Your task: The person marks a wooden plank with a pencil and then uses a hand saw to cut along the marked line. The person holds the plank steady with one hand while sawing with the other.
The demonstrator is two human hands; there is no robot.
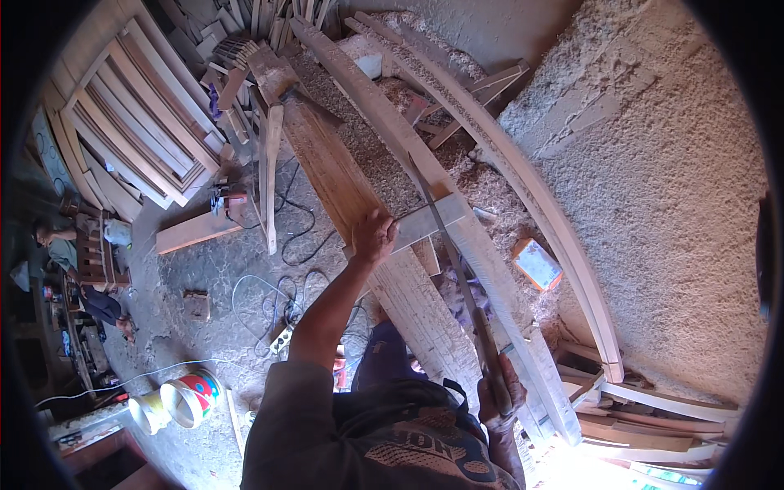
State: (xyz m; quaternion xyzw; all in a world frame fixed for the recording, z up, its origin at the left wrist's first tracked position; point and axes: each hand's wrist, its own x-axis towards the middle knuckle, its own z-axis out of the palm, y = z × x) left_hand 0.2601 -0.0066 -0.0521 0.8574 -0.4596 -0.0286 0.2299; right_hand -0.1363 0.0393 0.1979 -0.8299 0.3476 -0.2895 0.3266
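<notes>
My left hand (376,237) is closed around the end of a short pale board (425,223), pressing it down on the workbench plank (359,196). The board spans the gap from this plank to a second long beam (498,278) on the right. My right hand (502,392) grips the handle of a handsaw (459,269). The long narrow blade points away from me and lies across the board near its right end. Whether its teeth have entered the wood, I cannot tell.
Sawdust and a long curved timber (539,188) lie to the right, near a white-and-orange box (537,264). Cables (286,302) and paint buckets (192,398) are on the floor at left. Stacked wooden frames (139,114) stand far left; a person (94,298) sits below them.
</notes>
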